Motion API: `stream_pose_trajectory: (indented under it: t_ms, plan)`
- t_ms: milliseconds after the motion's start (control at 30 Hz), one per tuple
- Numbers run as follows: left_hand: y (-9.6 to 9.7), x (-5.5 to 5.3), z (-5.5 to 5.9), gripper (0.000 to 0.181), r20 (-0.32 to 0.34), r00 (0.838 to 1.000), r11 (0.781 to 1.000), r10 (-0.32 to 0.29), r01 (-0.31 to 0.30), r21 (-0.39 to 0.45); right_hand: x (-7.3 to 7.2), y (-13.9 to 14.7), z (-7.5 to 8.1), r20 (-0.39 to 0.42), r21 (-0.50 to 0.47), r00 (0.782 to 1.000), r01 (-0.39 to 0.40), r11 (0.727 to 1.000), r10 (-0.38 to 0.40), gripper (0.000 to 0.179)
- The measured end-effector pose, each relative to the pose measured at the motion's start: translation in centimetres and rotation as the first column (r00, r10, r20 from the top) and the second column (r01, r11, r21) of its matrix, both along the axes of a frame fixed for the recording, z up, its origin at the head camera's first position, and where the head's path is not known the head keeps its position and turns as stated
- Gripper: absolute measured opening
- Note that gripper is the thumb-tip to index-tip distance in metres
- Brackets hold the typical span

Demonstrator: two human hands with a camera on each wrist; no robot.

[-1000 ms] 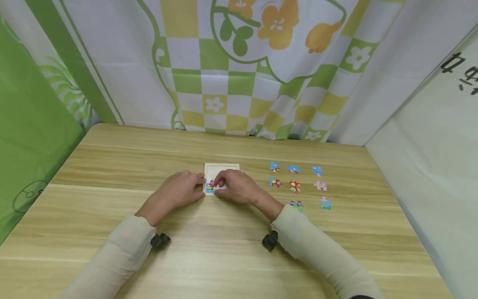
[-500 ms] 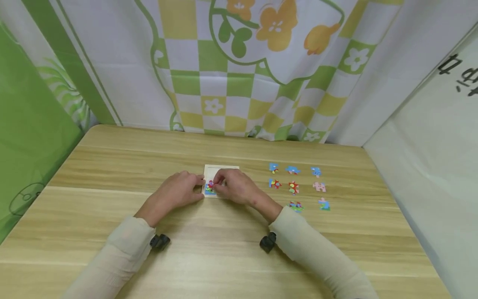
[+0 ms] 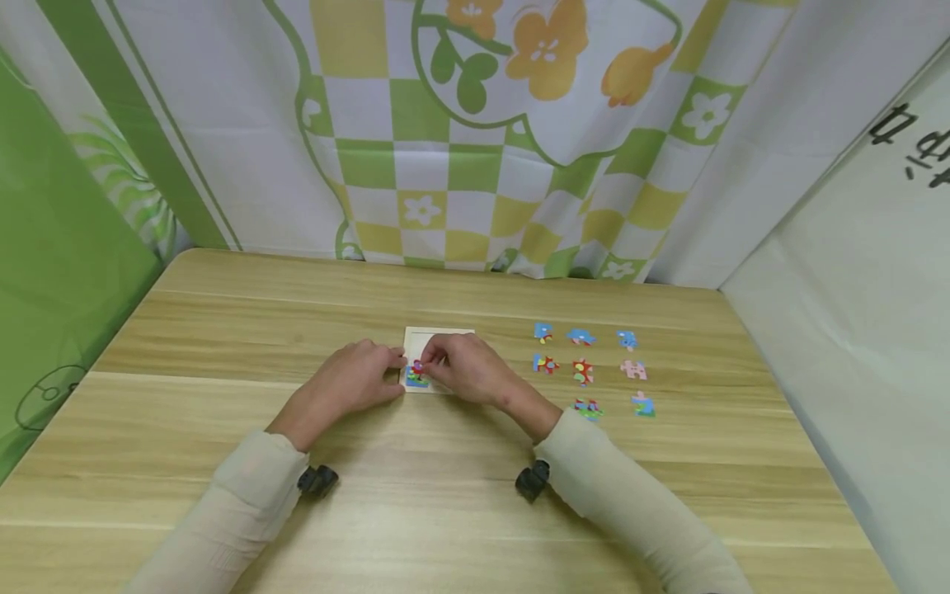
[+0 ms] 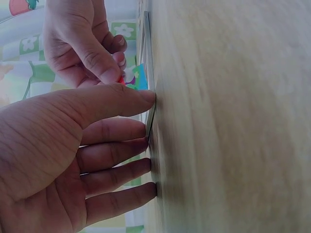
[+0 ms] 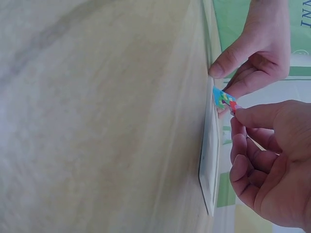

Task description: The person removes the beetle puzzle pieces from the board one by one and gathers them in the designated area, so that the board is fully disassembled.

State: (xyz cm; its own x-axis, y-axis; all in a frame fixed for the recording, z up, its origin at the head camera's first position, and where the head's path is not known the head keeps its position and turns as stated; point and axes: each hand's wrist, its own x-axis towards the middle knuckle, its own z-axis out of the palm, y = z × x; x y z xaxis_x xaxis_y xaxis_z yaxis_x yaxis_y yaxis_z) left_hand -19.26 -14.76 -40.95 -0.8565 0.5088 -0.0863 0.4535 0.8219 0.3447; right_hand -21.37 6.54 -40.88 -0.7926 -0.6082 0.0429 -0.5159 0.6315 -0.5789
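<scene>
My right hand (image 3: pixel 471 367) pinches a small colourful puzzle piece (image 5: pixel 225 100) between thumb and fingers. In the right wrist view the piece is tilted, its blue edge low against the wooden puzzle board (image 5: pixel 208 165). In the head view this puzzle piece (image 3: pixel 416 375) is over the board's near left corner, partly covered by my fingertips. My left hand (image 3: pixel 355 375) rests at the left side of the puzzle board (image 3: pixel 439 331), thumb and fingertips touching its edge. In the left wrist view the left hand's fingers (image 4: pixel 116 153) are spread and nearly straight, the lower ones down on the table.
To the right of the board, several loose puzzle pieces (image 3: pixel 583 372) lie spaced apart in rough rows on the wooden table (image 3: pixel 416 495). A checked, flowered curtain (image 3: pixel 475 169) hangs behind the table's far edge. A pale wall sheet (image 3: pixel 876 272) borders the right side.
My right fingers have shifted slightly left with the puzzle piece, and more of its picture shows. The left hand stays at the board's edge. The head view has moved slightly.
</scene>
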Motion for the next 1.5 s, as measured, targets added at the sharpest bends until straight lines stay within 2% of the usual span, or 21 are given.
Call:
stream_pose_trajectory:
  t_ms: [333,600,767,1000,1033,1167,1233,1300,1333,1433,1500]
  plan:
    - [0.1,0.0,-0.2,0.036,-0.030,0.999,0.999,-0.033,0.032,-0.028,0.7,0.9,0.8,0.036,-0.056,0.998,0.046,0.997,-0.044,0.005]
    - [0.1,0.2,-0.1,0.029,-0.022,0.999,1.000,-0.026,0.026,-0.010,1.2,3.8,1.4,0.142,-0.183,0.988,0.079,0.980,-0.053,0.005]
    - [0.0,0.3,0.0,0.007,-0.027,0.999,1.000,-0.027,0.027,0.001,1.6,6.2,1.5,0.162,-0.211,0.983,0.124,0.970,-0.090,0.004]
    - [-0.1,0.2,0.0,0.015,-0.046,0.998,0.999,-0.045,0.045,0.000,2.2,9.8,1.7,0.184,-0.182,0.973,0.174,0.968,-0.141,0.006]
    - [-0.1,0.2,0.0,0.019,-0.045,0.998,0.999,-0.043,0.044,0.003,2.3,10.3,1.7,0.183,-0.175,0.972,0.177,0.969,-0.144,0.006]
    - [-0.1,0.3,-0.1,0.014,-0.033,0.999,0.999,-0.038,0.038,0.017,2.5,12.2,1.6,0.165,-0.166,0.974,0.184,0.969,-0.157,0.006]
    - [-0.1,0.4,0.0,0.021,-0.020,0.999,0.999,-0.029,0.030,0.030,2.7,13.0,1.6,0.154,-0.175,0.975,0.189,0.966,-0.163,0.005]
    - [0.0,0.4,0.0,0.012,-0.012,1.000,0.999,-0.028,0.028,0.037,2.8,13.6,1.7,0.149,-0.177,0.973,0.202,0.963,-0.177,0.005]
    - [0.0,0.4,-0.1,0.013,-0.012,1.000,0.999,-0.029,0.029,0.037,2.9,13.9,1.7,0.147,-0.178,0.972,0.206,0.962,-0.181,0.004]
    - [-0.1,0.4,-0.1,0.034,-0.020,0.999,0.999,-0.034,0.035,0.035,3.2,14.5,1.7,0.155,-0.164,0.971,0.208,0.964,-0.183,0.005]
    - [-0.1,0.5,-0.1,0.039,-0.022,0.999,0.999,-0.036,0.037,0.032,3.3,14.7,1.6,0.159,-0.142,0.969,0.211,0.967,-0.188,0.005]
